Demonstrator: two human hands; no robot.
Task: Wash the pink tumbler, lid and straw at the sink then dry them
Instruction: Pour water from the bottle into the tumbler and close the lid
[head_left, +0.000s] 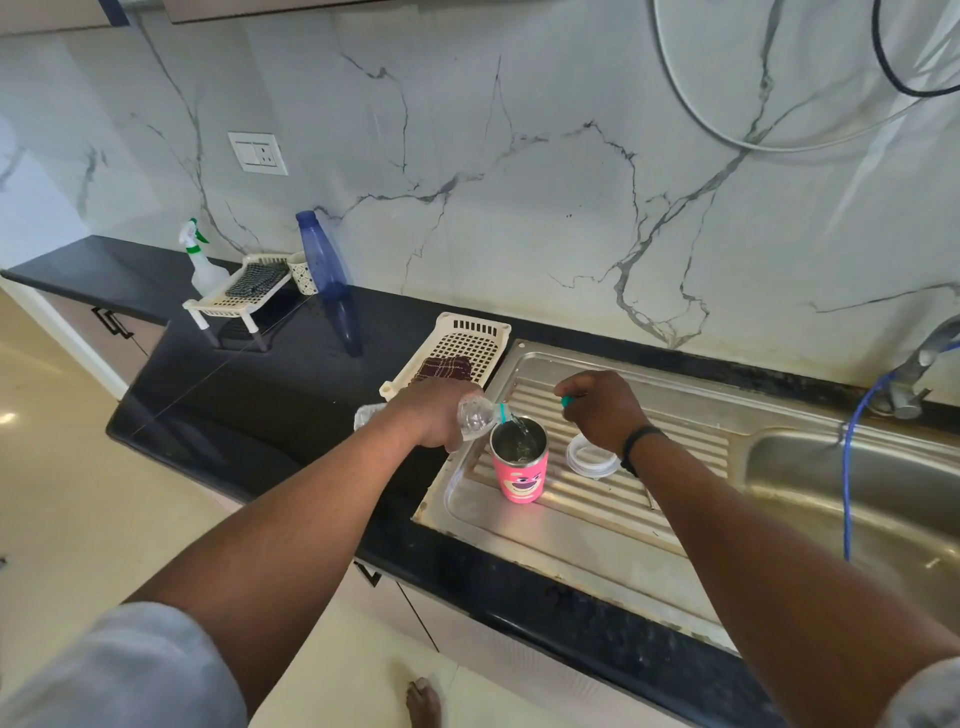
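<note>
The pink tumbler (519, 470) stands upright and uncovered on the ribbed steel drainboard (613, 519). My left hand (434, 410) grips a clear plastic water bottle (478, 415), tilted over the tumbler, and water runs from its mouth into the cup. My right hand (600, 408) hovers just right of the tumbler and pinches the bottle's small teal cap (567, 400). The clear lid (592, 456) lies flat on the drainboard under my right wrist. A thin metal straw (650, 500) lies in a groove to the right, partly hidden by my forearm.
The sink basin (857, 493) is at the right, with a tap (919, 369) and a blue hose (852, 467). A cream basket with a dark checked cloth (444, 368) sits left of the drainboard. Farther left stand a blue bottle (319, 257), a small rack (239, 291) and a spray bottle (200, 260).
</note>
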